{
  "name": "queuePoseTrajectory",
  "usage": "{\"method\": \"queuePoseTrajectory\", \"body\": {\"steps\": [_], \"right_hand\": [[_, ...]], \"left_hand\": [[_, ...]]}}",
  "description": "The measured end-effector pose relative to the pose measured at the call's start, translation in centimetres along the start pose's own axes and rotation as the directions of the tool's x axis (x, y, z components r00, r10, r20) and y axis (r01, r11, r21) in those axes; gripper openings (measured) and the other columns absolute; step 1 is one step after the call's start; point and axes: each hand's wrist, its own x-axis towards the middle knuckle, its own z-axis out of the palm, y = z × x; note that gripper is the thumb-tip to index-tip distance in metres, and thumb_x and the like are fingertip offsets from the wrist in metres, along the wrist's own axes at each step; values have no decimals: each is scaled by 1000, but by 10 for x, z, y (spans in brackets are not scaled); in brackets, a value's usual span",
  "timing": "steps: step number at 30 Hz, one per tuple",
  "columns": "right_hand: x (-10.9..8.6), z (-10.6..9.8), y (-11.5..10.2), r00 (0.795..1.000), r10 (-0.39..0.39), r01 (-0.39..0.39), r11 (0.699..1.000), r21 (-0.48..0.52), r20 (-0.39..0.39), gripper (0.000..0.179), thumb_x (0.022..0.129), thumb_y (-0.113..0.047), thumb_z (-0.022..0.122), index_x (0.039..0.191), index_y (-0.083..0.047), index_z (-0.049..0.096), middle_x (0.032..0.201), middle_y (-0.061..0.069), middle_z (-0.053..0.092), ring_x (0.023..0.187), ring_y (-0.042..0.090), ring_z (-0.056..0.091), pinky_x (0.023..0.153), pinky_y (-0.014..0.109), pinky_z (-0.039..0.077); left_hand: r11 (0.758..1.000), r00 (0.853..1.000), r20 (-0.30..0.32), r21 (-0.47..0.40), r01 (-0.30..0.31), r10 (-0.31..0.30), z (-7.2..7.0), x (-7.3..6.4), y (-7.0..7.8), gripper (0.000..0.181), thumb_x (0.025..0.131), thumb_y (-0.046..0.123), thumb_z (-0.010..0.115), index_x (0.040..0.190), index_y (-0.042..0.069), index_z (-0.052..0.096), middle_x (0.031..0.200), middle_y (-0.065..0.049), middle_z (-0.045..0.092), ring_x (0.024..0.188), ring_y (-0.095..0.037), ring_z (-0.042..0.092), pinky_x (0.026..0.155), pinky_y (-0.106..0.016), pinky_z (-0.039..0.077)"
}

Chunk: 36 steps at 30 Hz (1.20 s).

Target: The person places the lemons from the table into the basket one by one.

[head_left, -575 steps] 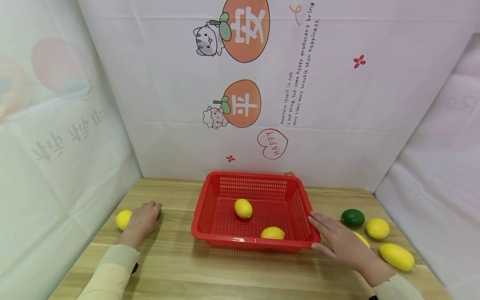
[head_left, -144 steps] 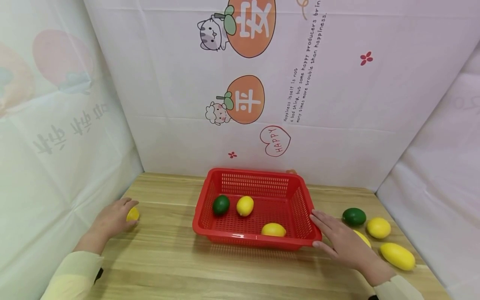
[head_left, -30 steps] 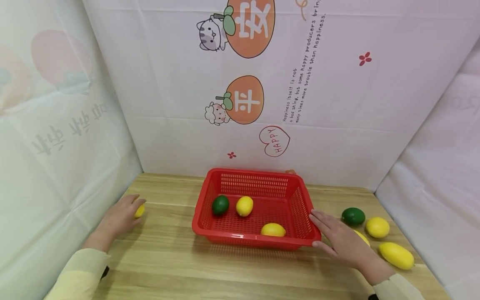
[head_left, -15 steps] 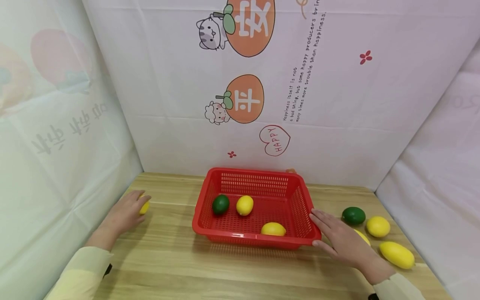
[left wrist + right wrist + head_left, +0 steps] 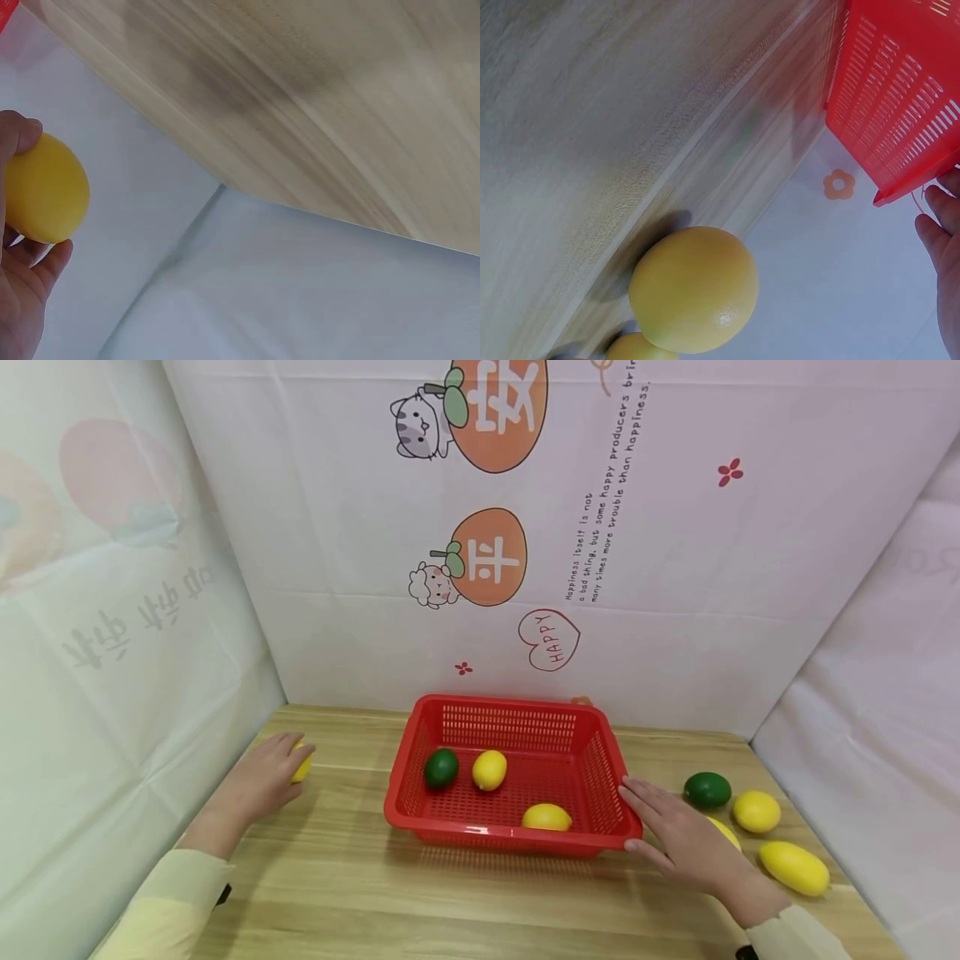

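My left hand (image 5: 261,777) grips a yellow lemon (image 5: 46,189) between thumb and fingertips, left of the red basket. In the head view only one end of the lemon shows past the fingers. The red plastic basket (image 5: 401,760) stands mid-table. Inside it lie a dark green lemon-shaped fruit (image 5: 441,769), a lemon beside it (image 5: 490,771) and another lemon (image 5: 547,817) near the front wall. My right hand (image 5: 678,843) rests with straight fingers on the basket's right rim, thumb at the front corner.
Right of the basket sit a dark green fruit (image 5: 707,790), a round yellow fruit (image 5: 757,812), a long yellow fruit (image 5: 794,868) and another yellow fruit (image 5: 725,833) partly behind my right hand. White printed cloth (image 5: 360,610) encloses the wooden table (image 5: 450,910) at back and sides.
Over the last second my left hand has moved right and farther back with the lemon. Since the oldest frame, the green fruit has come into the basket. The right hand stays on the rim.
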Motion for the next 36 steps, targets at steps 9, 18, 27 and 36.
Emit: {"method": "queuePoseTrajectory", "body": {"steps": [9,18,27,36], "right_hand": [[-1,1,-1,1000,9,-9,1000,5,2,70,91,-51,61,141,-3,50,147,13,45,129,34,47,97,52,46],[-1,1,0,1000,16,-16,1000,10,7,70,91,-52,60,141,-4,49,147,13,44,129,34,46,96,52,46],[-1,1,0,1000,-1,1,1000,15,-16,70,91,-50,62,141,-3,50,146,13,45,129,34,47,96,52,47],[-1,-1,-1,1000,3,-3,1000,22,-7,70,91,-50,62,141,-2,49,147,14,45,129,34,46,97,52,46]], "left_hand": [[999,998,-32,-3,-49,49,-2,10,7,59,64,8,88,114,-7,61,119,-31,55,108,-47,55,89,-55,48],[990,980,-143,18,-139,140,-2,21,11,59,58,6,88,110,-8,63,113,-31,58,101,-48,58,83,-55,51],[983,970,-164,49,-175,181,-8,32,18,55,60,5,85,109,-7,63,113,-30,59,102,-47,57,84,-54,51],[970,952,-187,82,-229,241,-17,46,26,54,62,5,83,110,-7,62,115,-30,59,102,-46,58,85,-54,51]]}}
